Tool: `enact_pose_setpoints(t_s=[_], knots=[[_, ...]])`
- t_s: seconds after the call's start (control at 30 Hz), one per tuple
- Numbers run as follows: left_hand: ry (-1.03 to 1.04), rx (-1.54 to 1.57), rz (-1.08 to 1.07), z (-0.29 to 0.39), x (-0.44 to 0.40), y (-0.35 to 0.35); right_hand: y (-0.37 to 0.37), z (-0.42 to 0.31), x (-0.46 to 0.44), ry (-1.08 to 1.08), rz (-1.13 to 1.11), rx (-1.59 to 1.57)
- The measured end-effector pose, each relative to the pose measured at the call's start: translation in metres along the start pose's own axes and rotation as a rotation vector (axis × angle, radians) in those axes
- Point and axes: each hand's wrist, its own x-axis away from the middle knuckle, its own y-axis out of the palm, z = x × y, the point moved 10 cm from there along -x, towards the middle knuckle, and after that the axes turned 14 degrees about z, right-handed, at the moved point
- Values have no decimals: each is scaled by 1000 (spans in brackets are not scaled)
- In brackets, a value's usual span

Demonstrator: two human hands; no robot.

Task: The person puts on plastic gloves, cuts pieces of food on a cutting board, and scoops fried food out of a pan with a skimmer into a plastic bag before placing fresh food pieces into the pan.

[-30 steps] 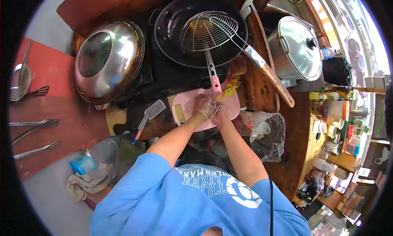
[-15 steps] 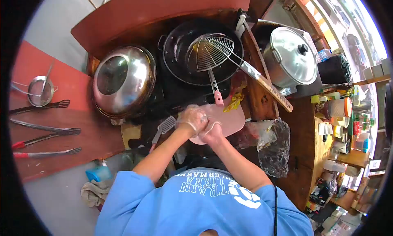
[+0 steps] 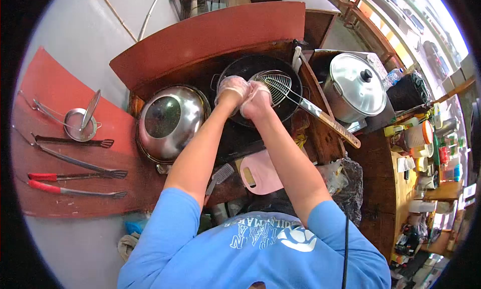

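Note:
My left hand and my right hand, both in clear plastic gloves, are pressed together above the near part of a black wok. Their fingers look closed, and whatever is between them is hidden. Right beside my right hand is the basket of a wire skimmer. The skimmer lies across the wok, and its wooden handle points to the lower right. A pink cutting board with a handle slot lies below my forearms.
Left of the wok stands a domed metal lid with a window. A lidded aluminium pot is on the right. Several tongs and a small strainer hang at the left. A grey slotted tool lies beside the board.
Both hands have moved up and forward together, from over the pink cutting board to above the wok. The board is now uncovered. The pink-handled tool in the wok is no longer visible.

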Motion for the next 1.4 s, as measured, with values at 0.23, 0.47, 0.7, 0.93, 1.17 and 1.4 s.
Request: enact_pose_setpoints(t_s=[0.23,0.47,0.7,0.93,1.17,1.4], knots=[[-668,430,-43,-64,-18,40,-2,-3,-75,37,81,-86],[-658,418,185,-69,-16,-1,3,-36,-80,-114,157,447],[-138,-29,635,-59,-18,-64,55,-63,-5,18,-230,661],[-325,835,1031,-39,165,-190,66,-132,106,-77,-579,759],[-825,815,956,42,451,-79,31,-113,268,-252,-891,1148],[-1572,594,564,204,716,137,-76,-16,284,115,-932,1775]])
